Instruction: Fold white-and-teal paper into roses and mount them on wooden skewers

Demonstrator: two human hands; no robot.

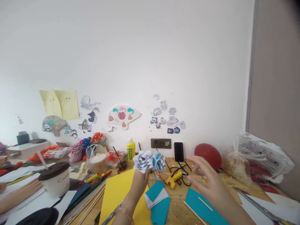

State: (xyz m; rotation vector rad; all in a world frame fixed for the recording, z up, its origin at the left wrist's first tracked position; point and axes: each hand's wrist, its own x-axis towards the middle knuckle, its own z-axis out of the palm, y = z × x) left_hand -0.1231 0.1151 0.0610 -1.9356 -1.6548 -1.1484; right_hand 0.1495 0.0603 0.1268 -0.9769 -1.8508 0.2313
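My left hand (140, 181) is closed around the underside of a bunch of folded paper flowers, held up above the yellow sheet (117, 187). One paper flower (142, 161) is white, and the one beside it is a blue-and-white paper flower (159, 161). Whatever stems they have are hidden by my fingers. Over the right side of the table, my right hand (206, 175) is raised with its fingers apart and nothing in it. Under its wrist lies blue paper (199, 204) with a short wooden stick (205, 204). A yellow glue gun (173, 179) rests between my hands.
Blue and white paper pieces (158, 200) lie in front. A phone (179, 152) leans on the wall beside a red balloon (208, 156). Scissors (260, 206) lie at right. At left are a lidded cup (55, 179), a yellow bottle (131, 151) and another person's arm (21, 193).
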